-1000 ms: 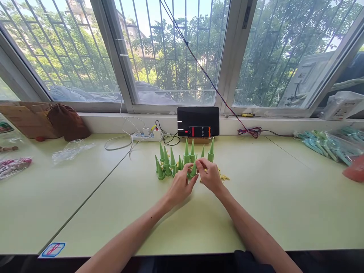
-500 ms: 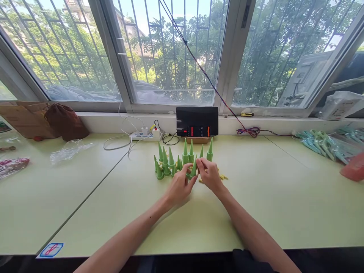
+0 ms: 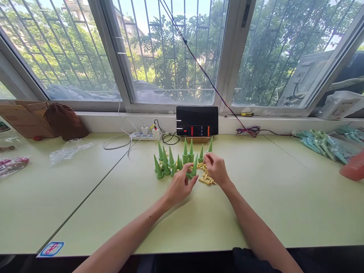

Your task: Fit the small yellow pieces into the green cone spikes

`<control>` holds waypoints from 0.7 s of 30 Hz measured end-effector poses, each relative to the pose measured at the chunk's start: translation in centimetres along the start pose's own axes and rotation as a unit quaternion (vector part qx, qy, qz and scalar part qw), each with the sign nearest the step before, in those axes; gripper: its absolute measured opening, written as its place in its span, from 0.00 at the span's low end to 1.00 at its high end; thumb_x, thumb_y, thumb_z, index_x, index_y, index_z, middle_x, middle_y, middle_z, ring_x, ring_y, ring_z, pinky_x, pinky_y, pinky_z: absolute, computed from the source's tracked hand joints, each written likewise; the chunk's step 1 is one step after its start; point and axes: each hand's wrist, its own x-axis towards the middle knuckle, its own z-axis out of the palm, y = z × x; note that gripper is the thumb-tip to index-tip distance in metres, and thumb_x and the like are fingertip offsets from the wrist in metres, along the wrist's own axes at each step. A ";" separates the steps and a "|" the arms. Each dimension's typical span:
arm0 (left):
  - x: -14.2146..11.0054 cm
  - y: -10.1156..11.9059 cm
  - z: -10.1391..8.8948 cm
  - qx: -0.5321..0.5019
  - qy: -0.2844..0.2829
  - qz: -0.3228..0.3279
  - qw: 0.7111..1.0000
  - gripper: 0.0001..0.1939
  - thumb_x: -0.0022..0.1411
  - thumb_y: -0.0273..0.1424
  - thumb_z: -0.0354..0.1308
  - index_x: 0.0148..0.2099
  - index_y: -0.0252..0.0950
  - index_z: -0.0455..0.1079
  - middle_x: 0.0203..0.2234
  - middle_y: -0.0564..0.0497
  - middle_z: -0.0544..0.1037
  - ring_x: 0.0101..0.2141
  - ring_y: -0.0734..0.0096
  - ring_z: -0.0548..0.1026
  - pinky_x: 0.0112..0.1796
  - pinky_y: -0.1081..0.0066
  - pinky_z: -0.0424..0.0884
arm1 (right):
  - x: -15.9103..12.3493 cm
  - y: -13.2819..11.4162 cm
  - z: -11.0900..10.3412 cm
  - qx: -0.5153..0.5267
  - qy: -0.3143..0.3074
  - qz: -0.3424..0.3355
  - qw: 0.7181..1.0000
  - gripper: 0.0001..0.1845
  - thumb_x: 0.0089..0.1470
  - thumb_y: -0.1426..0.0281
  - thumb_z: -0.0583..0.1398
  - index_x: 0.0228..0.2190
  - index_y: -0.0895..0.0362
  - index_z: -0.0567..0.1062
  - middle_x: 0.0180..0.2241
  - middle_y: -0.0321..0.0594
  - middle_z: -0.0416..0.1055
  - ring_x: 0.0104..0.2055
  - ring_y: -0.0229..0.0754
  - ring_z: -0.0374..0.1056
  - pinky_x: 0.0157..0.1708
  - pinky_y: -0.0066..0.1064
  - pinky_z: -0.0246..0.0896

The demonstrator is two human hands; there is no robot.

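Green cone (image 3: 195,169), smooth, sharp-tipped, near upright, grasped by left hand (image 3: 181,182); right hand (image 3: 217,169) curled, grip unclear.

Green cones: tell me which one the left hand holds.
The upright green cone at the group's near right, between the thumb and forefinger of the left hand. No other cone has its spike between those fingertips.

Looks like a small workroom: shows a long pale-green worktable (image 3: 284,204) beneath barred windows (image 3: 170,57), bearing many alike green cones (image 3: 171,160), a power strip (image 3: 138,137), a phone (image 3: 200,131) standing before a dark screen (image 3: 196,115), plastic-bagged parts (image 3: 320,143) and a cardboard box (image 3: 27,119).
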 end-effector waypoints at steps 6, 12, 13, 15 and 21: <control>0.0 0.1 0.0 -0.005 0.008 0.008 1.000 0.19 0.64 0.38 0.53 0.54 0.38 0.59 0.36 0.51 0.73 0.15 0.86 0.58 0.24 0.77 0.63 | 0.1 1.3 0.0 -0.069 -0.023 0.015 0.997 0.10 0.59 0.68 0.52 0.29 0.55 0.70 0.26 0.37 0.72 0.27 0.40 0.67 0.30 0.28 0.58; 0.0 -0.2 0.1 -0.008 0.005 0.010 1.000 0.19 0.65 0.39 0.53 0.55 0.39 0.59 0.37 0.52 0.73 0.15 0.86 0.58 0.24 0.77 0.64 | 0.1 1.8 -0.1 -0.116 -0.056 0.021 0.991 0.09 0.57 0.71 0.53 0.29 0.55 0.73 0.29 0.39 0.74 0.31 0.41 0.69 0.32 0.29 0.59; 0.0 -0.2 0.1 -0.007 0.005 0.009 1.000 0.19 0.65 0.39 0.53 0.55 0.39 0.59 0.36 0.52 0.73 0.15 0.86 0.58 0.25 0.77 0.64 | 0.2 1.9 -0.2 -0.125 -0.061 0.022 0.990 0.09 0.56 0.72 0.54 0.29 0.55 0.73 0.29 0.39 0.75 0.31 0.41 0.69 0.32 0.29 0.59; 0.0 -0.2 0.0 -0.005 0.004 0.004 1.000 0.19 0.65 0.39 0.53 0.55 0.38 0.59 0.36 0.52 0.73 0.15 0.86 0.58 0.25 0.76 0.63 | 0.2 2.0 -0.3 -0.143 -0.071 0.025 0.987 0.09 0.55 0.73 0.54 0.29 0.55 0.74 0.30 0.40 0.75 0.33 0.41 0.70 0.33 0.29 0.59; 0.1 -0.2 0.0 -0.008 0.014 -0.010 1.000 0.19 0.65 0.40 0.53 0.54 0.38 0.60 0.37 0.51 0.73 0.16 0.86 0.58 0.24 0.77 0.62 | 0.1 2.2 -0.5 -0.181 -0.106 0.029 0.977 0.09 0.53 0.74 0.56 0.28 0.55 0.76 0.31 0.41 0.75 0.33 0.42 0.70 0.34 0.30 0.60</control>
